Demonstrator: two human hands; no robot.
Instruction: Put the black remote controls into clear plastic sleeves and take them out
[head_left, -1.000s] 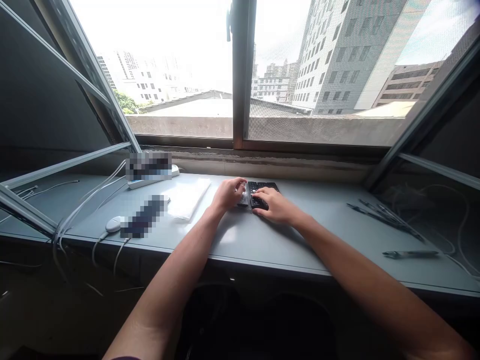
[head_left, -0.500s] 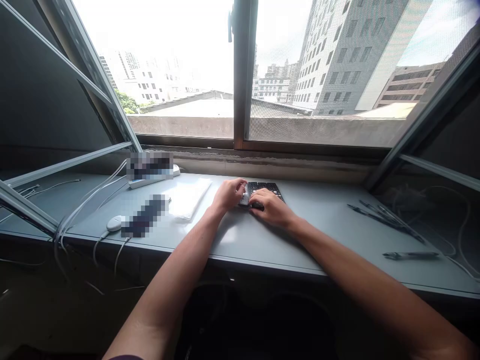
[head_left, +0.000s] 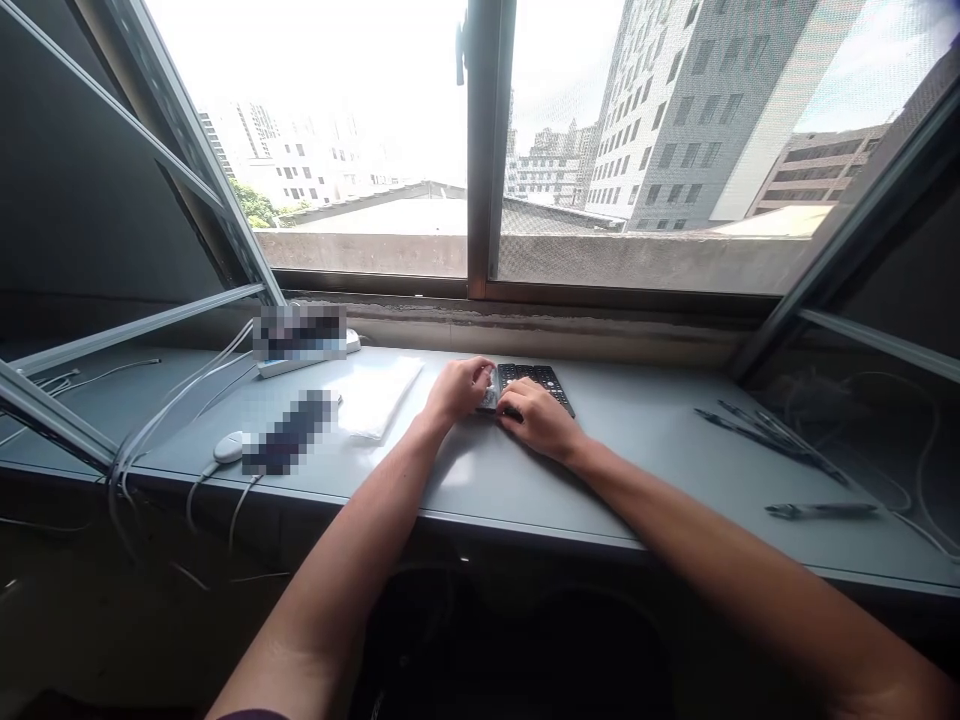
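A small flat black board (head_left: pixel 556 385) with rows of pale marks lies on the table by the window. Along its left side runs a greyish, clear-looking section (head_left: pixel 491 395), partly covered by my fingers. My left hand (head_left: pixel 459 388) is closed at that section, thumb and fingertips pinched together. Whatever sits between them is too small to make out. Over the board's near part lies my right hand (head_left: pixel 541 418), fingers bent and thumb beneath, gripping its near-left edge. That hand hides much of the board's front.
On the left are a white flat packet (head_left: pixel 379 400), a blurred-out dark object (head_left: pixel 292 435), a white round charger (head_left: pixel 229 447) and a power strip (head_left: pixel 307 355) with cables. Several pens (head_left: pixel 772 440) lie at right, with another pen (head_left: pixel 821 511) nearer. Metal frame bars (head_left: pixel 142 325) slant at both sides.
My right hand has shifted very slightly, and a bit more of the black board's right side shows. My left hand stays at almost the same spot, still pinched.
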